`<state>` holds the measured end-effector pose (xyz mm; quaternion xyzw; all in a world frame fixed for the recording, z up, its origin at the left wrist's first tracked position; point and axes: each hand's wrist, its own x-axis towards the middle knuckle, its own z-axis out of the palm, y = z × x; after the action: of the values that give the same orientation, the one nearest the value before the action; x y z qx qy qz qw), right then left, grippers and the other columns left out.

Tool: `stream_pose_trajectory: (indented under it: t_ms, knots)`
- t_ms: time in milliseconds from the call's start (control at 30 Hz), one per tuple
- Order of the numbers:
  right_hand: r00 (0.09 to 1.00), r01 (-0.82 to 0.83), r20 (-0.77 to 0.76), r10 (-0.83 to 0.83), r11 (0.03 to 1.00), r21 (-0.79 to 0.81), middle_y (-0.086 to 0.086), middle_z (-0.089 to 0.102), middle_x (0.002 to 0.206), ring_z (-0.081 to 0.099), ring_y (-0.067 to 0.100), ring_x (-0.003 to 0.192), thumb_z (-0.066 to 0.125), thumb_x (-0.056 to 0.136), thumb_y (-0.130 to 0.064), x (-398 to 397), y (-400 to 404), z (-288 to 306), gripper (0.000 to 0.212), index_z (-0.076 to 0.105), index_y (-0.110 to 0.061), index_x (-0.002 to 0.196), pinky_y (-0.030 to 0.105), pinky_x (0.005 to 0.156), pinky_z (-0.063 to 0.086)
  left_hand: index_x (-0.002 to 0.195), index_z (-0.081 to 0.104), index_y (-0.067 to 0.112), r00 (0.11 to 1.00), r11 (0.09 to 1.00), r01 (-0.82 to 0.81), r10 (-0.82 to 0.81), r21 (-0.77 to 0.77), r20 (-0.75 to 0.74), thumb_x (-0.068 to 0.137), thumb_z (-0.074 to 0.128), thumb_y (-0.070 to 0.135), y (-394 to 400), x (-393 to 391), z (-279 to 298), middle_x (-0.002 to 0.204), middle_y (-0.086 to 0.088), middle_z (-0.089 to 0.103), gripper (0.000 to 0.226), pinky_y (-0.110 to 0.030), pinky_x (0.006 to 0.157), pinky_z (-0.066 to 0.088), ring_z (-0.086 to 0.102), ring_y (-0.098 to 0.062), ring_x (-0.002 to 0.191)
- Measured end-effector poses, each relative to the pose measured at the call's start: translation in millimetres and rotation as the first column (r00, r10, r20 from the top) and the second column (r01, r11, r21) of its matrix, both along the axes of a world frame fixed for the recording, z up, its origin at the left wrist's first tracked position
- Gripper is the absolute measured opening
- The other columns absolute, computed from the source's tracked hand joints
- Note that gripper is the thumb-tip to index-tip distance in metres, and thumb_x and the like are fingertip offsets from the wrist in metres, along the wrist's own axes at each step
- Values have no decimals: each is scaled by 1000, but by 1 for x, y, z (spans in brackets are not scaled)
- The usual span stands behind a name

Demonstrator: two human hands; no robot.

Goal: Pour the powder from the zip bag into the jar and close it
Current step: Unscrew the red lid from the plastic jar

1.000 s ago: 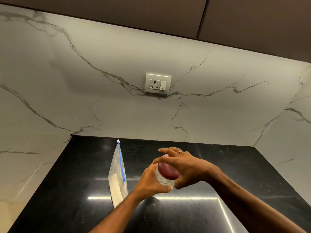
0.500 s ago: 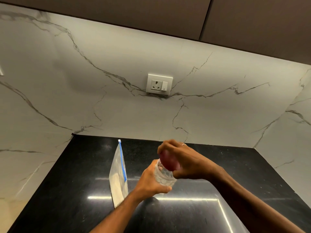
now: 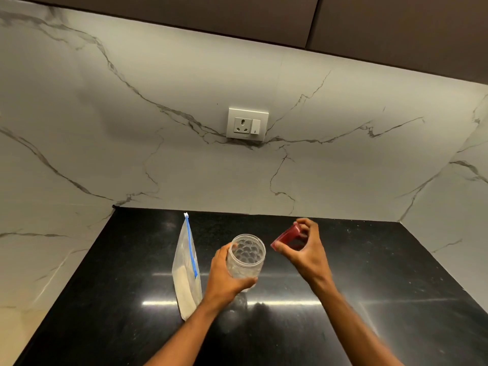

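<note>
- One marble wall (image 3: 132,159) rises behind everything, with one socket plate (image 3: 247,124) set in it and dark cabinets (image 3: 369,30) running above.
- One black countertop (image 3: 396,273) lies under my arms, shiny, with streaks of reflected light across it.
- One zip bag (image 3: 186,273) stands upright on the counter just left of my left hand, its blue zip strip running down the side, pale powder (image 3: 184,289) settled in its lower part.
- One clear jar (image 3: 245,257) is open, its mouth tilted toward me; it looks empty, and the dimpled bottom shows through.
- My left hand (image 3: 224,276) comes up from below and wraps the jar's side, fingers curled firmly round it, thumb across the near wall. I cannot tell whether the jar's base touches the counter.
- One red lid (image 3: 286,237) is off the jar and held apart from it to the right, tipped on edge.
- My right hand (image 3: 306,249) is raised above the counter, thumb and fingertips pinched on the lid's rim.
</note>
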<state>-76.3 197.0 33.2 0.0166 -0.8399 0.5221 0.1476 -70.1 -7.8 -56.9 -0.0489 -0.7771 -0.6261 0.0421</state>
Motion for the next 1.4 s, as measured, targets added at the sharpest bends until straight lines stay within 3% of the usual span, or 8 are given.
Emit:
stream_pose_trajectory:
  t_ms: [133,333,533,633,733,867,1033,1400]
  knots:
    - [994,81,79,-76,995,-56,-2,49,125,54,17,113,88,65,-18,12,-1,-57,86,34,-29,132,20,83,50,124,47,36,998,998,-55,55,-18,19,51,94,26,3,6,-14,121,8,60,88,-18,95,49,60,-4,113]
    - [978,134,159,-135,991,19,0,48,134,50,16,123,88,60,-31,26,-9,-118,93,42,-18,139,21,98,40,126,41,34,992,993,-116,117,-32,40,57,91,10,7,15,-23,115,14,61,88,-6,83,45,59,8,105]
    - [969,107,222,-112,994,35,-8,53,132,51,10,121,88,64,-34,38,-14,-146,85,44,-24,137,20,98,43,120,36,43,987,985,-147,152,-87,53,51,87,8,3,18,-38,114,15,60,93,-17,86,52,61,3,105]
    - [965,106,233,-119,992,64,-9,55,130,53,10,119,86,66,-38,40,-18,-153,81,45,-28,134,17,95,42,127,37,35,987,986,-142,148,-86,65,51,88,11,2,18,-43,116,16,59,94,-10,88,47,59,3,109]
    - [959,118,242,-151,982,147,-5,48,139,46,14,128,83,67,-45,39,-21,-161,89,39,-25,142,24,102,41,132,37,32,989,989,-126,131,-78,62,53,90,14,1,17,-45,119,18,58,96,-6,88,44,56,7,111]
    - [925,124,318,-206,958,259,2,32,155,30,22,142,80,67,-53,35,-24,-171,105,24,-26,151,41,114,35,135,39,33,992,992,-113,116,-64,53,54,90,25,-1,17,-47,123,18,59,96,-15,95,46,58,3,114]
    - [912,130,324,-252,926,355,6,31,155,29,25,142,75,67,-59,30,-28,-173,98,30,-25,148,41,115,31,135,42,34,994,995,-96,97,-25,49,56,92,27,-3,20,-48,126,20,58,94,-11,96,44,54,8,118]
    - [924,130,281,-260,904,408,9,42,148,31,26,142,76,69,-56,30,-31,-169,92,40,-17,144,43,113,33,141,43,25,995,998,-56,55,13,87,58,82,36,-6,25,-44,130,13,61,93,-25,103,48,57,1,120]
